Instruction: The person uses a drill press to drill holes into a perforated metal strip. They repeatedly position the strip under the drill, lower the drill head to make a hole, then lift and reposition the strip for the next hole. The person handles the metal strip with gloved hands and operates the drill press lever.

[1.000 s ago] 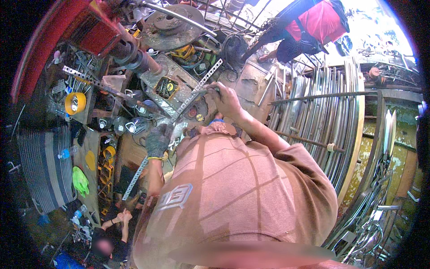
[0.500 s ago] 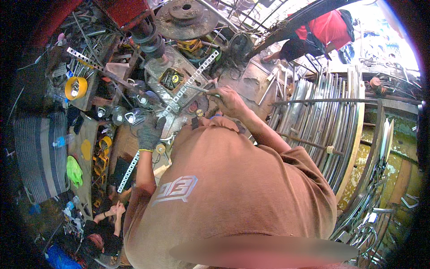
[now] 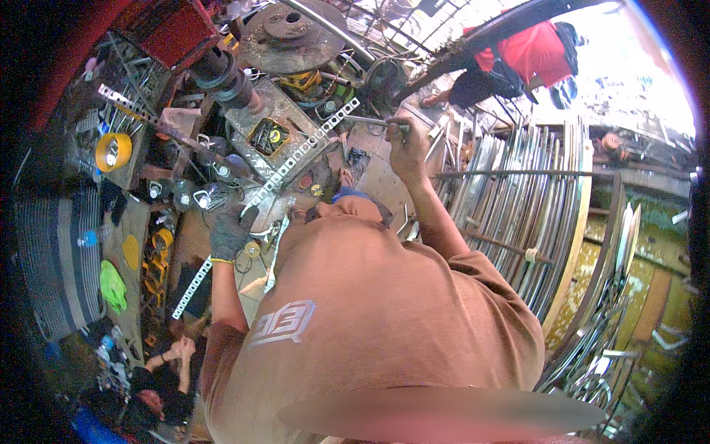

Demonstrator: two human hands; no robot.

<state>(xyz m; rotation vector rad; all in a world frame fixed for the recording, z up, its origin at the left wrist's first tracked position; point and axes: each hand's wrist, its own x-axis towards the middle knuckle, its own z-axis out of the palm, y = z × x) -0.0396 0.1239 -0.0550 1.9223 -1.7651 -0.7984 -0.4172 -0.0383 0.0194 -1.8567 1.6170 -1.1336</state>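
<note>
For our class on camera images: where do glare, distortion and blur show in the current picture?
Head view: glare bleaches the background beside the person in red, upper right; fisheye distortion bows the striped panel at left; darkness swallows both side edges; a blurred oval at bottom centre hides detail; squares along the pale strip are distinguishable.

Bare right hand point(image 3: 406, 144) now farther out, its slim grey rod point(image 3: 373, 121) shifted toward the far end of the long pale perforated strip point(image 3: 305, 151)

It's a metal workshop — long metal bars point(image 3: 510, 211), red machine point(image 3: 166, 35).
</note>
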